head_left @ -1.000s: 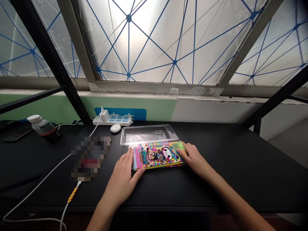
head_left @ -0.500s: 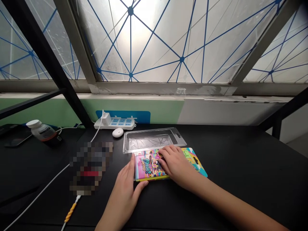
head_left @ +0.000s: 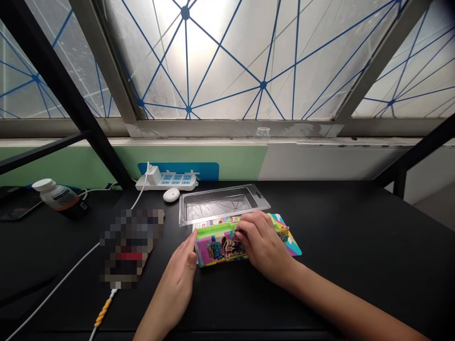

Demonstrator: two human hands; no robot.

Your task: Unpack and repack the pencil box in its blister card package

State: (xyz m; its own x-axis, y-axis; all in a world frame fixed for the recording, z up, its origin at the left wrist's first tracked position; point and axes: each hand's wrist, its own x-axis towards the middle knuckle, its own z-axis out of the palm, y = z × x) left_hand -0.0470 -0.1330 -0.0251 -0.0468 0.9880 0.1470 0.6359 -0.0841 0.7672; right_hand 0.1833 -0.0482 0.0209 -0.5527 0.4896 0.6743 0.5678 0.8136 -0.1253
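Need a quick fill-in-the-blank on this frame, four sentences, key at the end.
1. The left hand is at the ____ end of the colorful case.
2. The right hand rests on this case, whose upper side shows bright ____.
3. The tray beyond the case is made of clear ____.
4. The bottle has a ____ cap.

Missing words: left; green; plastic; white.

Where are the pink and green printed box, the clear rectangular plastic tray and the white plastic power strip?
Pink and green printed box (head_left: 219, 248): head view, on its printed side.
Clear rectangular plastic tray (head_left: 220, 203): head view, on its transparent floor.
White plastic power strip (head_left: 177, 180): head view, on its socket face.
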